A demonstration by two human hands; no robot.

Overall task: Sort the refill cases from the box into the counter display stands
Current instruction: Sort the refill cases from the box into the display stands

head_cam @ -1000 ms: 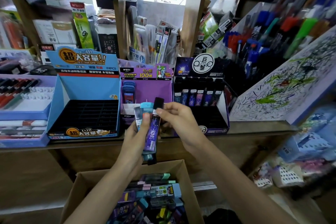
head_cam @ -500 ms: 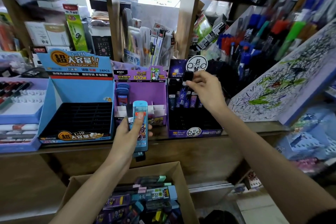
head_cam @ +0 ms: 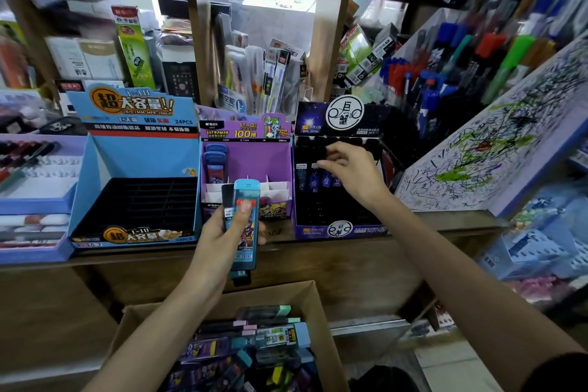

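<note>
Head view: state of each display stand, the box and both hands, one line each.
Blue stand: slots empty.
Purple stand: few cases back left.
Dark stand: cases in back row.
Cardboard box: open, holding cases.
Left hand: grips teal-capped case.
Right hand: at dark stand, grip unclear.

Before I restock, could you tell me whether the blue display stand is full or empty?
Empty: the blue display stand shows only its bare black slotted tray, with no cases in it.
</note>
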